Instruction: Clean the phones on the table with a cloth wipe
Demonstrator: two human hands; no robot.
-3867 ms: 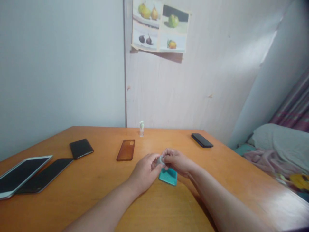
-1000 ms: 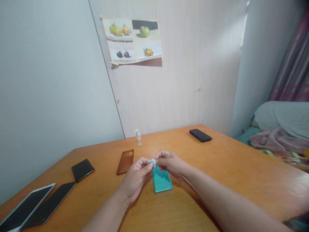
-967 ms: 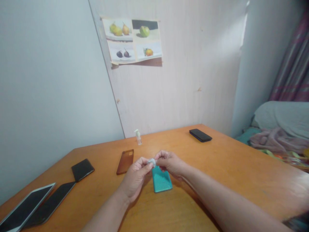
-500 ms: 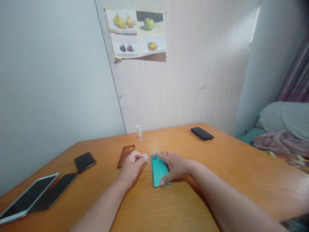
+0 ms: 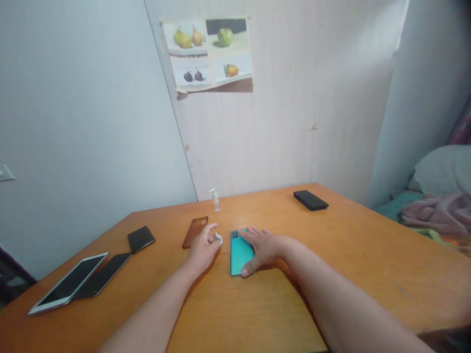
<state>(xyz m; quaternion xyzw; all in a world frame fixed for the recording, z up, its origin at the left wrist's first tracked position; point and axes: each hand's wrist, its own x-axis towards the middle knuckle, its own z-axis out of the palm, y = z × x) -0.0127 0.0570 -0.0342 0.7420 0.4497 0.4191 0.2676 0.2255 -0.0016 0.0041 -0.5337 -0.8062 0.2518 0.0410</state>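
A teal phone (image 5: 241,255) lies back side up on the table, its camera block at the upper left corner. My right hand (image 5: 261,247) spans it from the right, thumb at the lower edge and fingers over the top, holding it against the wood. To the left of the phone, my left hand (image 5: 204,247) pinches a small crumpled white tissue (image 5: 219,239) with its thumb, the index finger raised. Just beyond my left hand lies a brown phone case (image 5: 194,231), partly covered by the hand.
A small clear pump bottle (image 5: 215,201) stands at the back. At left are a white-framed tablet (image 5: 69,282), a dark phone (image 5: 105,277) and a black wallet-like item (image 5: 141,239). Another dark phone (image 5: 311,200) lies at the back right. A bed (image 5: 437,211) is beyond the table's right side.
My left index finger has lifted away from the tissue. My right hand stays on the phone. The view has shifted slightly, showing more of the left side.
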